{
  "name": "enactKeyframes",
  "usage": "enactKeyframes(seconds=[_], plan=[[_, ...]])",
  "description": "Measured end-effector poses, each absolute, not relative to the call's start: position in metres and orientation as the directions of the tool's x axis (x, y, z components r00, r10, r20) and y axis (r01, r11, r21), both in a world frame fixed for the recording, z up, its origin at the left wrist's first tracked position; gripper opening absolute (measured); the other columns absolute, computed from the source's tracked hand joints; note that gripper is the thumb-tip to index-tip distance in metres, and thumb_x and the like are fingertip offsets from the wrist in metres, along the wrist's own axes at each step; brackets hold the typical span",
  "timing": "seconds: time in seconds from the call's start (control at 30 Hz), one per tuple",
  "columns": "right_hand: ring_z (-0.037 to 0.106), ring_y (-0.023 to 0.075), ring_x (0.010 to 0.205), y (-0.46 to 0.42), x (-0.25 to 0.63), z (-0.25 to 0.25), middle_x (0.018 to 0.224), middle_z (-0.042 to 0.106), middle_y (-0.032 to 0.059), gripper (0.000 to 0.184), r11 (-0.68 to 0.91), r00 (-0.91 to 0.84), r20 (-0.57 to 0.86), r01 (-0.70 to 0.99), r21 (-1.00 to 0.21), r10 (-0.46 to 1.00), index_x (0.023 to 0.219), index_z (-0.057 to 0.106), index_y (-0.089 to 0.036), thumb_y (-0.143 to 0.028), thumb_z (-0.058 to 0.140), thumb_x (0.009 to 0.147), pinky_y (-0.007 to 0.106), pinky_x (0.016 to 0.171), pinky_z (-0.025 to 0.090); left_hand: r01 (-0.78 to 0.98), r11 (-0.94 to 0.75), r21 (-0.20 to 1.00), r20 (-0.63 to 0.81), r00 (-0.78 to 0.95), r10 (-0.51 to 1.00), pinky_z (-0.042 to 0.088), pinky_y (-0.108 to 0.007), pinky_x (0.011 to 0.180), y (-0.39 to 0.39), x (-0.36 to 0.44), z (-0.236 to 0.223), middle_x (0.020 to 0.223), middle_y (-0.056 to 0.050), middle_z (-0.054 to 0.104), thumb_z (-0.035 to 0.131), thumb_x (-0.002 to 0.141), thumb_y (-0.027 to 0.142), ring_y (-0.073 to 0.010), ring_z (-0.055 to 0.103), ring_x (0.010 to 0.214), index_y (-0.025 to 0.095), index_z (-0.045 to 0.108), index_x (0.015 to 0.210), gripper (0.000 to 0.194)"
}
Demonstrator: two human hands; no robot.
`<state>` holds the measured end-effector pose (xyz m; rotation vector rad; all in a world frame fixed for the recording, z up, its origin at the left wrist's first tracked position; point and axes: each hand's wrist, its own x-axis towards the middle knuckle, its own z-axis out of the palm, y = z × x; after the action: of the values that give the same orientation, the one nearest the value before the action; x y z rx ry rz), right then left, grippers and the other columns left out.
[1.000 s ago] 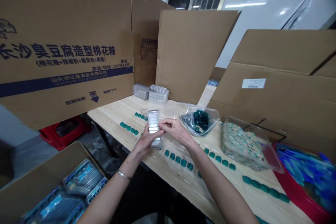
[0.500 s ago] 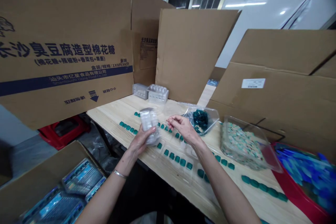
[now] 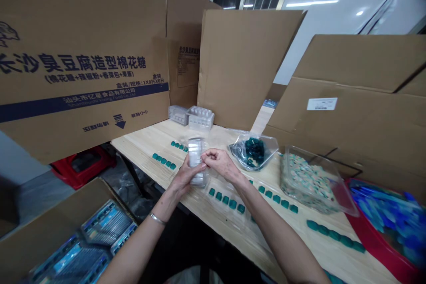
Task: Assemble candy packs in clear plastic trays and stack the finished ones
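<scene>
Clear tray (image 3: 196, 162) held in both hands just above the bench (image 3: 140, 142), left of centre, long side running near to far. Can't tell if its bottom end touches the wood. Left hand (image 3: 183, 178) wraps it from the near left, grip closed around the lower part. Right hand (image 3: 218, 164) comes in from the right, fingertips (image 3: 204, 156) pressed against the tray's right edge, grip curled, not spread. Step in hand: two-hand handling of this one tray. Contents too blurred to tell.

Teal cubes (image 3: 226, 202) lie in a row just past the hands on the near side, more rows left and right along the bench. Clear bag (image 3: 253, 151) of teal pieces sits far right of the hands, and a clear tub (image 3: 308, 182) of speckled pieces sits further right. Red tray (image 3: 386, 226) of blue sticks at the right end. Stacked clear trays (image 3: 199, 118) stand at the far edge against cardboard panels (image 3: 239, 62). Open box (image 3: 49, 230) of blue packs sits near left, below the bench.
</scene>
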<state>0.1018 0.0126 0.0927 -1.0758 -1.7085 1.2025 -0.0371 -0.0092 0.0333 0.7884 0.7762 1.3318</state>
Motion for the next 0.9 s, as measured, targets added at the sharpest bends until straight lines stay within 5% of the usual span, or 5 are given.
enactKeyframes(seconds=[0.1,0.5,0.73,0.9], plan=[[0.051,0.0086,0.052,0.016,0.109,0.092,0.058,0.057,-0.0032,0.014,0.190,-0.290,0.131,0.187,-0.964,0.948,0.076,0.063,-0.014,-0.026,0.057,0.072,0.020,0.054,0.041,-0.556,0.112,0.824,-0.063,0.106,0.992,0.048,-0.030,0.075,-0.009,-0.043,0.034,0.094,-0.006,0.067,0.074,0.066,0.028,-0.0170,0.063,0.079,0.015,0.059,0.106,0.045],[0.058,0.0118,0.071,0.015,0.099,0.099,0.078,0.067,0.0019,0.018,0.341,-0.436,0.210,0.245,-0.908,0.875,0.077,0.068,-0.014,-0.027,0.056,0.075,0.022,0.066,0.044,-0.479,-0.007,0.878,0.022,0.026,0.999,0.045,-0.026,0.076,-0.008,-0.039,0.038,0.097,-0.003,0.067,0.080,0.057,0.020,-0.0153,0.062,0.084,0.020,0.053,0.111,0.060],[0.049,0.0081,0.051,0.013,0.090,0.091,0.055,0.055,-0.0038,0.011,0.228,-0.331,0.131,0.273,-0.935,0.935,0.069,0.062,-0.014,-0.019,0.053,0.067,0.019,0.050,0.038,-0.523,0.046,0.851,-0.029,0.040,0.999,0.048,-0.026,0.069,-0.008,-0.036,0.031,0.092,-0.003,0.068,0.080,0.055,0.019,-0.0157,0.063,0.076,0.020,0.055,0.109,0.059],[0.051,0.0092,0.053,0.016,0.103,0.097,0.058,0.057,-0.0026,0.013,0.252,-0.266,0.170,0.311,-0.917,0.949,0.074,0.062,-0.014,-0.024,0.053,0.070,0.020,0.053,0.041,-0.594,0.130,0.794,-0.102,0.081,0.991,0.049,-0.029,0.073,-0.008,-0.046,0.029,0.094,-0.005,0.067,0.076,0.062,0.025,-0.0167,0.063,0.078,0.017,0.058,0.105,0.047]])
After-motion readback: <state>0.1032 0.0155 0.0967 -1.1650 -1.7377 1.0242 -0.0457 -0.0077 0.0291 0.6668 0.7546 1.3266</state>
